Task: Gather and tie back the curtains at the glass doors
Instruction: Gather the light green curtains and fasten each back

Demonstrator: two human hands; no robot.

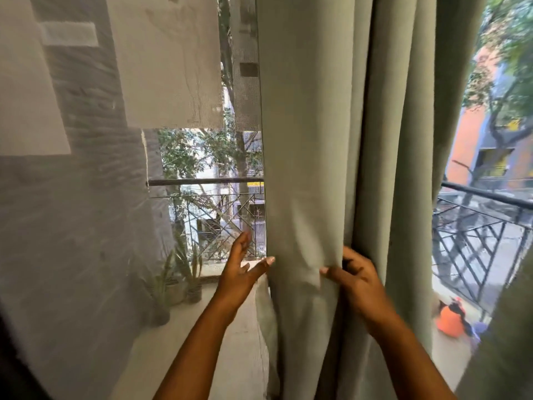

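Note:
A sage-green curtain hangs in long folds down the middle of the view. My right hand pinches a fold of it at waist height, thumb in front and fingers tucked behind the cloth. My left hand is at the curtain's left edge with fingers spread and straight; its thumb touches the edge. A sheer white net curtain covers the left side, and its lower hem shows beside my left wrist.
Beyond the glass lies a balcony with a black metal railing and potted plants on its floor at the left. An orange object lies on the balcony floor at the right. Trees and buildings stand outside.

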